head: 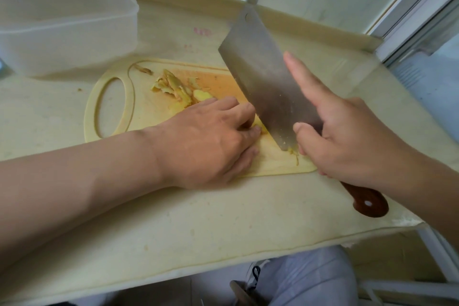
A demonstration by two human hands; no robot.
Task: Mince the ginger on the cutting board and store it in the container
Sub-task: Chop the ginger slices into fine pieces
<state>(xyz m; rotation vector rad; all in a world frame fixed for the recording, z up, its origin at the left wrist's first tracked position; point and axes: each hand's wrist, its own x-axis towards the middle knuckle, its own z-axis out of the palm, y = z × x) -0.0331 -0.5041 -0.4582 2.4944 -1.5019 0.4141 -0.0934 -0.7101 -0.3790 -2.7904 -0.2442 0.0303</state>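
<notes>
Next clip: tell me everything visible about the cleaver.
The cleaver has a broad rectangular blade of dull grey steel, with a small hole near its far top corner. Its reddish-brown wooden handle shows one pale rivet. It rests edge-down on the cutting board, tip pointing away. Yellow ginger specks cling near the edge. The right hand grips it where blade meets handle, index finger stretched along the blade. The left hand's curled fingers hold ginger right beside the edge.
</notes>
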